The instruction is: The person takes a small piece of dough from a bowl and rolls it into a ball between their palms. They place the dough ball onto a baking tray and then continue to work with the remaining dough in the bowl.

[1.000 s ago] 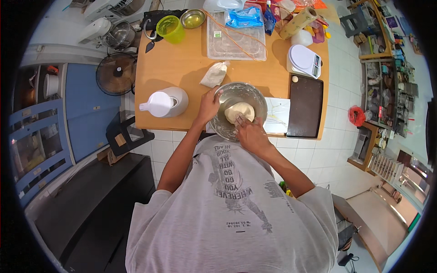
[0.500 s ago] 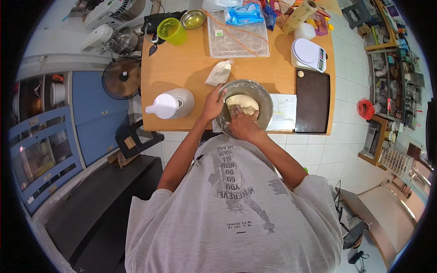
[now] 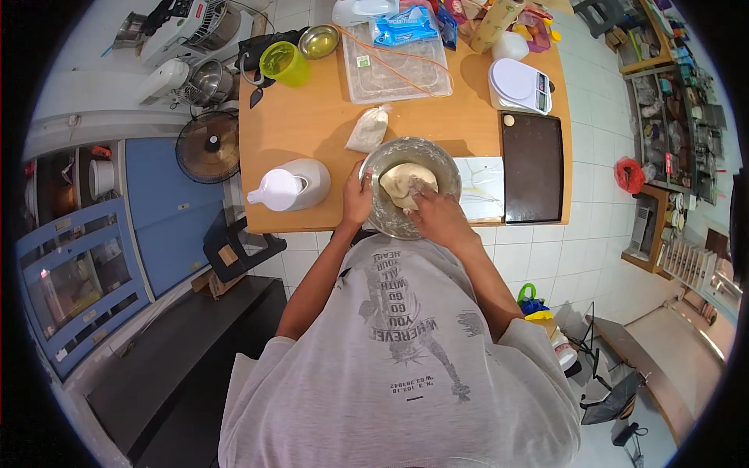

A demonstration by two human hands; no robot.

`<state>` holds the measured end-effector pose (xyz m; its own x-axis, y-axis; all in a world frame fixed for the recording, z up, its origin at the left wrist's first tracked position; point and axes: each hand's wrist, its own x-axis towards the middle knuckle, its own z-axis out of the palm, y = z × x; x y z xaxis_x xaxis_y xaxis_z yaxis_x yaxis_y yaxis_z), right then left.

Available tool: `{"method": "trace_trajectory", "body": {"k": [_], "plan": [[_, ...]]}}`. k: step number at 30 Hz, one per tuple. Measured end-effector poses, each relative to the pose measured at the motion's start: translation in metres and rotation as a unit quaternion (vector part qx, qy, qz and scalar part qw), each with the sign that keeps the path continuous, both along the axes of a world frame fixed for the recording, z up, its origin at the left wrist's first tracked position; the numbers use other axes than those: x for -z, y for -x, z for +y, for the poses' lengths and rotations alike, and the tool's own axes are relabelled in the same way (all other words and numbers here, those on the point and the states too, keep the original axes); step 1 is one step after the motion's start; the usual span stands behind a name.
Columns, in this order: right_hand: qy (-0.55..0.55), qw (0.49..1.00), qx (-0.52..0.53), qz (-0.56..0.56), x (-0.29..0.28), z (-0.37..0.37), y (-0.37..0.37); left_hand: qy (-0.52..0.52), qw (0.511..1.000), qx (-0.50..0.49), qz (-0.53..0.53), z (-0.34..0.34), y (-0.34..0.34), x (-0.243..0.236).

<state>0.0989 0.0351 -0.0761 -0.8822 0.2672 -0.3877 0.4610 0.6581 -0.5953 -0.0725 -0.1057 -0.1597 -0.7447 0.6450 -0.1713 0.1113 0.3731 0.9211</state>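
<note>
A metal mixing bowl [image 3: 380, 212] stands at the table's near edge, its inner wall smeared with flour or dough. Inside lies a pale, smooth lump of dough [image 3: 402, 181]. My left hand [image 3: 357, 196] is closed on the bowl's left rim, the fingers along the outside. Reaching in from the near right, my right hand [image 3: 438, 214] has curled fingers on the dough's right and near edge; the fingertips are partly hidden. Just beyond the bowl sits a clear bag of white powder [image 3: 367, 131].
A white jug [image 3: 300, 185] is left of the bowl. To the right lie a white patterned sheet [image 3: 480, 187] and a dark tray [image 3: 533, 173], with a kitchen scale [image 3: 515, 84] behind. Farther back are a lidded plastic box [image 3: 390, 78], a yellow-green cup [image 3: 282, 66] and a small metal bowl [image 3: 318, 43].
My right hand has gone from lying flat on the dough to curling at its right, near edge. The left hand stays on the rim. The whole view has shifted slightly.
</note>
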Motion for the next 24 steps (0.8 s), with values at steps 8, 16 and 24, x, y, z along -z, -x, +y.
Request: {"method": "trace_trajectory", "body": {"k": [8, 16, 24], "plan": [[-0.257, 0.943, -0.163, -0.137, 0.022, -0.034, 0.026, 0.034, 0.999, 0.001, 0.025, 0.007, 0.002, -0.004], [-0.100, 0.961, -0.199, -0.163, 0.009, 0.003, 0.086, 0.037, 0.995, 0.008, 0.087, 0.010, 0.010, -0.007], [0.025, 0.997, -0.051, 0.056, 0.010, 0.062, 0.054, 0.078, 0.974, 0.188, 0.095, 0.045, 0.051, -0.020]]}}
